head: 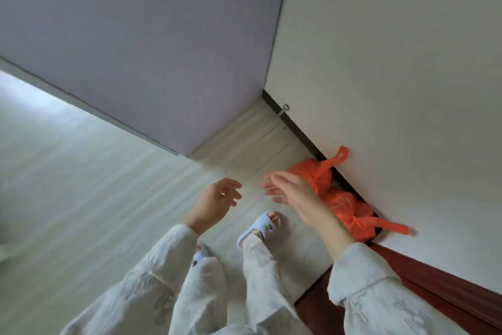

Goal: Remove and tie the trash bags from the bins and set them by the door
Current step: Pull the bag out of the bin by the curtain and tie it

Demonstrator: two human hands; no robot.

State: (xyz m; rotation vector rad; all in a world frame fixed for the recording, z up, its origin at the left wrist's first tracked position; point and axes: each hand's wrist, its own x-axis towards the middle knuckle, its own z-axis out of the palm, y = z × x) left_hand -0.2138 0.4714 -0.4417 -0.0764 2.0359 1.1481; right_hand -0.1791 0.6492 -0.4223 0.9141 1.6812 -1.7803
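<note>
Neither grip holds anything: left hand [217, 200] and right hand [292, 195] hover spread open. Two tied orange trash bags [339, 199] sit on the floor against the wall's dark baseboard [301, 133]; simply withdraw without snagging the knot loops.

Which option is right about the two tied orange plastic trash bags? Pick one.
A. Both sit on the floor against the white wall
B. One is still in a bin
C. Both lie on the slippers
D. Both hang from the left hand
A: the two tied orange plastic trash bags rest on the floor along the white wall, and both the left hand and right hand are open and empty.
</note>
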